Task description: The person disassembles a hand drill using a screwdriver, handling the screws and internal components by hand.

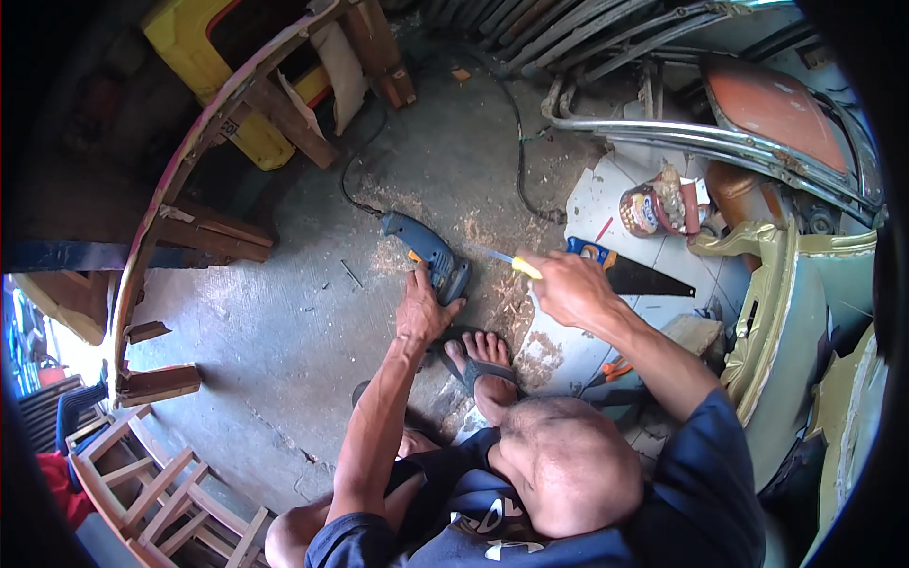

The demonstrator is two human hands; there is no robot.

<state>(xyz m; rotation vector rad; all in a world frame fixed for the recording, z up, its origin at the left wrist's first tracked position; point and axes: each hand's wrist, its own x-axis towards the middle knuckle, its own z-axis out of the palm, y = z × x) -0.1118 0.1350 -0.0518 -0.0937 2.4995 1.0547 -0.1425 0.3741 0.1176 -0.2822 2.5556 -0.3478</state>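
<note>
A blue corded power tool (pixel 419 237) with an orange switch rests on the concrete floor in front of me; its exact kind is hard to make out. My left hand (pixel 423 308) is closed on its near part, with fingers over the body. To the right, my right hand (pixel 576 292) grips a screwdriver (pixel 525 268) by its yellow handle. Its thin shaft points left toward the power tool, and I cannot tell whether the tip touches it. Just beyond my right hand lies a handsaw (pixel 653 277) with a blue and yellow handle and a dark blade.
Orange-handled pliers (pixel 615 368) lie by my right knee. A round tin (pixel 644 210) stands on white tiles, near stacked metal folding chairs (pixel 776 114). A curved wooden frame (pixel 156 204) arches at left, above a wooden slatted piece (pixel 170 502). The tool's cord (pixel 519 142) trails across the floor.
</note>
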